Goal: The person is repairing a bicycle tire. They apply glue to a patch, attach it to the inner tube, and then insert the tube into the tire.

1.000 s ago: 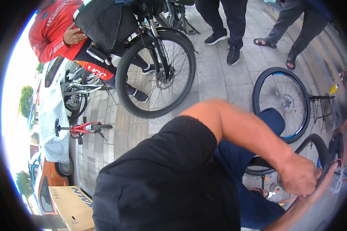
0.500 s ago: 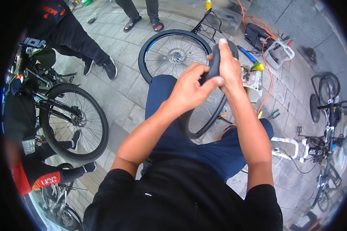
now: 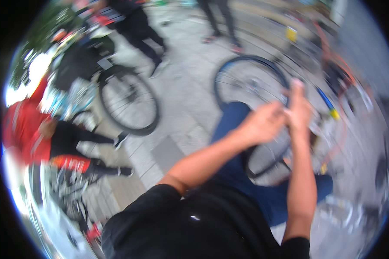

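Note:
Both of my hands are raised together over my knees, blurred by motion. They are closed on the upper part of a black bicycle tyre (image 3: 270, 168), whose lower arc hangs between my legs. My left hand (image 3: 263, 122) grips it from the left, with its fingers against the other hand. On the right side, my right hand (image 3: 300, 110) wraps the tyre with its thumb pointing up. Most of the tyre's top is hidden by the hands. Just beyond lies a spoked bicycle wheel (image 3: 251, 84) with a disc rotor, flat on the paving.
Right of my hands lie a blue and yellow tool (image 3: 327, 102) and an orange cable (image 3: 343, 69). A bicycle's front wheel (image 3: 129, 99) stands at left. A person in red (image 3: 26, 125) is at far left; other people's legs (image 3: 222, 21) show beyond. The right side is badly blurred.
The view has swung left, so everything sits further right and is blurred. More of the person in red has come into sight. My hands stay together on the tyre.

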Available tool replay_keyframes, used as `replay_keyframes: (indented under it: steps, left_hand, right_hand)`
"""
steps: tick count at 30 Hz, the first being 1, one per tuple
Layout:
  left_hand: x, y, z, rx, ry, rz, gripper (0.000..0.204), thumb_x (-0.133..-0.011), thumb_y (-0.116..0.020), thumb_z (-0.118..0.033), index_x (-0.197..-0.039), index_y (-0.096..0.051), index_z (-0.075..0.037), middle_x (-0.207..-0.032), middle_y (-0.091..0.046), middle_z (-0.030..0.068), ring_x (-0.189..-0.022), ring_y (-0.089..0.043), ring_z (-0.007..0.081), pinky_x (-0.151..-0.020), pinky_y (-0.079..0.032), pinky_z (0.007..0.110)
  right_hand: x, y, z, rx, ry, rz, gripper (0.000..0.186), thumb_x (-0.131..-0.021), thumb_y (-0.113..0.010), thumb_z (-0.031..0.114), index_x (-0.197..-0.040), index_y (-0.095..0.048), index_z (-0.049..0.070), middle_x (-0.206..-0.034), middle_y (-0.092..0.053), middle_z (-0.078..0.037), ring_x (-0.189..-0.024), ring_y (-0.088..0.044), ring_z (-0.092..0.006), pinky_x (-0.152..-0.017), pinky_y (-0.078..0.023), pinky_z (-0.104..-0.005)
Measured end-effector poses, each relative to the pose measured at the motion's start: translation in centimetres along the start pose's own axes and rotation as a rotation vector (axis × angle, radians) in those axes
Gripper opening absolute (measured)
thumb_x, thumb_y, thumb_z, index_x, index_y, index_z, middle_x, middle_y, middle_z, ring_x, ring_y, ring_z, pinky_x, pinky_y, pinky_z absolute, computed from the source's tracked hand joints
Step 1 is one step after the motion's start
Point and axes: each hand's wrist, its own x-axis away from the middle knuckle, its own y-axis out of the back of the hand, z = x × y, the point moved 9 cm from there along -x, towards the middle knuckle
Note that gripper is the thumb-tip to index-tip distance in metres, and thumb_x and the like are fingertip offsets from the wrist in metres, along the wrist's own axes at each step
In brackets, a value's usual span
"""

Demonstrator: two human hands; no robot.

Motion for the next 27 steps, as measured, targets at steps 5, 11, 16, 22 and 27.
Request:
replay_keyframes:
  steps: [5, 11, 16, 22, 27]
  left_hand:
    - [-0.6, -1.0, -1.8, 0.163, -0.122, -0.065, 0.027, -0.111, -0.059, -0.025, -0.102, -0.062, 0.001, -0.079, -0.061, 0.0082, -0.075, -0.055, 0.0139, -0.069, -0.050, 0.039]
    - [-0.6, -1.7, 0.5, 0.368, -0.116, -0.130, 0.029, -0.114, -0.054, -0.024, -0.101, -0.061, 0.001, -0.081, -0.058, 0.0035, -0.076, -0.050, 0.0091, -0.067, -0.046, 0.034]
    - [-0.5, -2.4, 5.3, 0.504, 0.111, -0.056, 0.029, -0.113, -0.057, -0.027, -0.104, -0.063, -0.001, -0.083, -0.057, -0.0015, -0.076, -0.049, 0.0069, -0.064, -0.043, 0.030]
    - [-0.9, -1.2, 4.5, 0.458, 0.015, -0.128, 0.034, -0.110, -0.066, -0.033, -0.113, -0.064, 0.002, -0.089, -0.064, 0.0023, -0.080, -0.056, 0.0082, -0.070, -0.049, 0.030]
    - [-1.7, -0.5, 3.7, 0.323, 0.010, -0.122, 0.035, -0.107, -0.073, -0.031, -0.111, -0.067, 0.004, -0.090, -0.068, 0.0055, -0.084, -0.060, 0.0101, -0.072, -0.052, 0.032]
  right_hand:
    - [0.1, 0.4, -2.8, -0.500, -0.485, -0.034, 0.082, -0.107, -0.052, 0.069, -0.108, -0.077, -0.010, -0.096, -0.075, -0.013, -0.085, -0.066, -0.0191, -0.080, -0.054, -0.0330]
    - [-0.6, -0.1, -2.2, -0.518, -0.368, -0.012, 0.082, -0.108, -0.050, 0.071, -0.105, -0.076, -0.007, -0.087, -0.069, -0.007, -0.078, -0.063, -0.0156, -0.073, -0.051, -0.0310]
    - [1.5, -5.6, -6.9, -0.604, -0.674, 0.150, 0.081, -0.104, -0.058, 0.072, -0.112, -0.073, -0.007, -0.096, -0.067, -0.008, -0.083, -0.063, -0.0164, -0.077, -0.052, -0.0314]
    - [0.8, -6.1, -6.7, -0.795, -0.604, 0.109, 0.080, -0.105, -0.057, 0.070, -0.119, -0.071, -0.008, -0.103, -0.067, -0.011, -0.086, -0.063, -0.0171, -0.078, -0.051, -0.0310]
    - [0.2, -5.9, -7.3, -0.776, -0.682, 0.130, 0.078, -0.105, -0.058, 0.069, -0.117, -0.070, -0.006, -0.100, -0.066, -0.009, -0.086, -0.063, -0.0161, -0.077, -0.052, -0.0300]
